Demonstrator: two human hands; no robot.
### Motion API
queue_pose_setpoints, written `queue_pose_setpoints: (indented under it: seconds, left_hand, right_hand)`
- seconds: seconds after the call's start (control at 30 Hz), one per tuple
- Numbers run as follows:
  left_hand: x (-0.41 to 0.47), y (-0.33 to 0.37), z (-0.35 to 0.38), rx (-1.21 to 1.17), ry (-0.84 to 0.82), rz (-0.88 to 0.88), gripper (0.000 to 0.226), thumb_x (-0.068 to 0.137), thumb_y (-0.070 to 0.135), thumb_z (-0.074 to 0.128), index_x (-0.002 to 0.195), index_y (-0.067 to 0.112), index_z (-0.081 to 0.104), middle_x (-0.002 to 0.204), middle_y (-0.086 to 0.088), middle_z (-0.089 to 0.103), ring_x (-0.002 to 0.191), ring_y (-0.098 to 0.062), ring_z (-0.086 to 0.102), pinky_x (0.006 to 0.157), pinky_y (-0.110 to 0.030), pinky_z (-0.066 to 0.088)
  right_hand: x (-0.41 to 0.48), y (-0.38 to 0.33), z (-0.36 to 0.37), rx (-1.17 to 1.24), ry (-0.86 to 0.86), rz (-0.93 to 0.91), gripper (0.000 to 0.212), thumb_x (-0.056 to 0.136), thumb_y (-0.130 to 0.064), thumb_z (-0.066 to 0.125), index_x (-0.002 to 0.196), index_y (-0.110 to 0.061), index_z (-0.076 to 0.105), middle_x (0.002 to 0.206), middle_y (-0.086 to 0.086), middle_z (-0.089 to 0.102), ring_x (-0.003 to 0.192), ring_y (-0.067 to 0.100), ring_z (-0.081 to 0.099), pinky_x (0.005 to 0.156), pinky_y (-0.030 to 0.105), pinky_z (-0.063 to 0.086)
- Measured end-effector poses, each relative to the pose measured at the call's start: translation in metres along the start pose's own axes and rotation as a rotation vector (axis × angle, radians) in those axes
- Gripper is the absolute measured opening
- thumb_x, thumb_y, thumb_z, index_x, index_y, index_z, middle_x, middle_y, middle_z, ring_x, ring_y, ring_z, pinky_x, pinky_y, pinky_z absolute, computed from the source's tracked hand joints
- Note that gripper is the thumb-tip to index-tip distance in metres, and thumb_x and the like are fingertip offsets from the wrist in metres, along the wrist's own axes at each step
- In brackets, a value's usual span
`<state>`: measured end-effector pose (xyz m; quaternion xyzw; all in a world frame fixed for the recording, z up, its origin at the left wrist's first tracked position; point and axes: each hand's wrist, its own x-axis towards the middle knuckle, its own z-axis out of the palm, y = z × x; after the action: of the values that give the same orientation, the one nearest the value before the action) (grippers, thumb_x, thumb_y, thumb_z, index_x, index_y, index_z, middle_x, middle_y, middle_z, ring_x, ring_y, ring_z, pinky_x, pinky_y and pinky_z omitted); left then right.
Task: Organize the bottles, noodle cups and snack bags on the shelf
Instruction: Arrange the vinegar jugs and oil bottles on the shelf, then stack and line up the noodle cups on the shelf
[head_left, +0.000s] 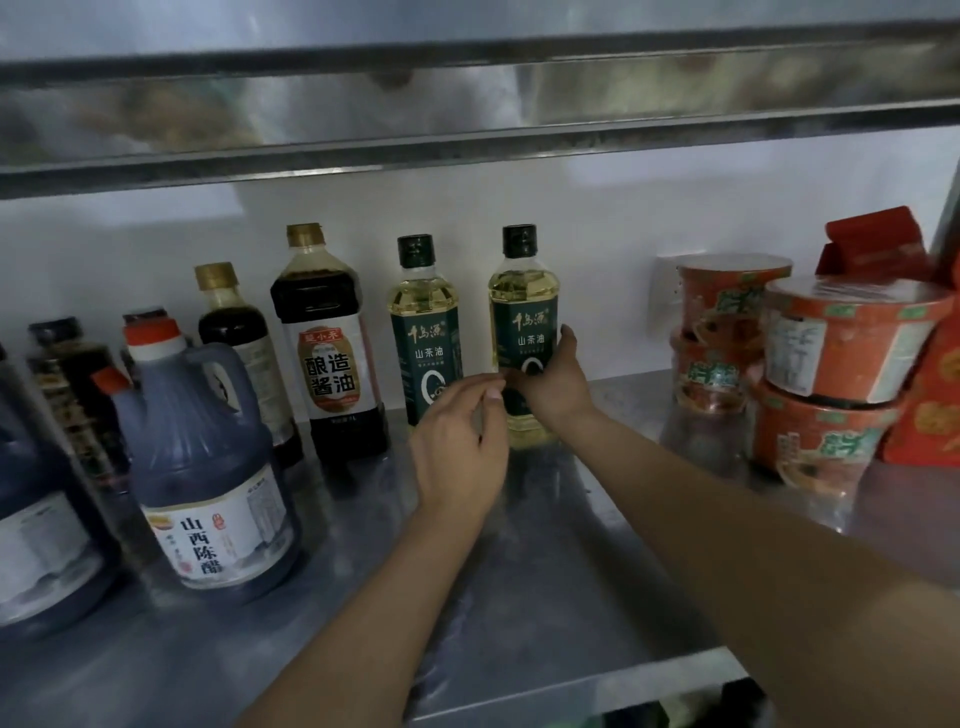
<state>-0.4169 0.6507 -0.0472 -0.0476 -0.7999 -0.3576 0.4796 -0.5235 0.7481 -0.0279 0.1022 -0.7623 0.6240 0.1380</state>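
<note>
**Left hand (457, 441) loose, right hand (553, 387) round an oil bottle**

The left hand is held with its fingers loosely extended and nothing gripped. Its fingertips lie low between the two oil bottles; whether either is touched cannot be told. The right hand is wrapped round the lower label of the right oil bottle (522, 312), which stands upright on the steel shelf (545, 545). Along the shelf from the left are seen a dark vinegar jug (208, 467), a soy sauce bottle (327, 338) and the left oil bottle (426, 322). Well right, noodle cups (841, 338) are stacked in twos, with red packages (930, 395) beside them.
</note>
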Motion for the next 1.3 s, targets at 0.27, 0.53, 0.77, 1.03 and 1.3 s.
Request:
queue_pose_setpoints:
  seconds: [0.27, 0.53, 0.77, 1.03, 1.3]
  left_hand:
    - [-0.008, 0.017, -0.005, 0.038, -0.142, 0.105, 0.041, 0.096, 0.035, 0.042, 0.108, 0.017, 0.077, 0.111, 0.001, 0.075, 0.100, -0.021, 0.069, 0.082, -0.026, 0.048]
    - [-0.002, 0.088, -0.002, -0.207, -0.405, -0.113, 0.022, 0.098, 0.027, 0.060, 0.116, 0.029, 0.072, 0.116, 0.010, 0.072, 0.110, -0.013, 0.065, 0.100, -0.035, 0.050]
    - [0.002, 0.171, 0.044, -0.499, -0.453, -0.158, 0.036, 0.088, 0.019, 0.063, 0.124, 0.018, 0.061, 0.116, 0.002, 0.069, 0.111, -0.010, 0.064, 0.106, -0.034, 0.048]
    - [-0.012, 0.204, 0.092, -0.509, -0.480, -0.279, 0.051, 0.095, 0.014, 0.066, 0.141, 0.019, 0.045, 0.122, 0.004, 0.059, 0.111, -0.009, 0.058, 0.092, -0.020, 0.047]
    - [-0.022, 0.213, 0.111, -0.558, -0.464, -0.324, 0.057, 0.090, 0.023, 0.072, 0.132, 0.036, 0.036, 0.121, 0.010, 0.054, 0.119, -0.011, 0.055, 0.102, -0.032, 0.048]
  right_hand:
    - [-0.097, -0.028, -0.066, -0.026, -0.049, 0.009, 0.059, 0.088, -0.012, 0.074, 0.140, -0.011, 0.046, 0.125, 0.010, 0.055, 0.120, 0.020, 0.053, 0.103, 0.033, 0.047]
    - [-0.157, -0.050, -0.163, 0.017, -0.096, 0.020, 0.022, 0.089, -0.005, 0.072, 0.111, -0.009, 0.066, 0.097, 0.008, 0.069, 0.086, 0.014, 0.067, 0.075, 0.016, 0.053]
    - [-0.169, -0.064, -0.243, -0.035, 0.165, -0.176, 0.026, 0.090, -0.005, 0.070, 0.109, -0.022, 0.066, 0.088, -0.003, 0.067, 0.073, -0.002, 0.061, 0.072, 0.018, 0.053]
    - [-0.156, -0.053, -0.304, -0.146, 0.327, -0.205, 0.040, 0.089, -0.021, 0.073, 0.127, -0.023, 0.057, 0.110, -0.011, 0.062, 0.101, 0.003, 0.060, 0.088, 0.020, 0.050]
    - [-0.140, -0.032, -0.319, -0.195, 0.303, -0.158, 0.075, 0.084, -0.033, 0.078, 0.145, -0.028, 0.036, 0.140, -0.004, 0.046, 0.128, 0.014, 0.048, 0.105, 0.034, 0.042]
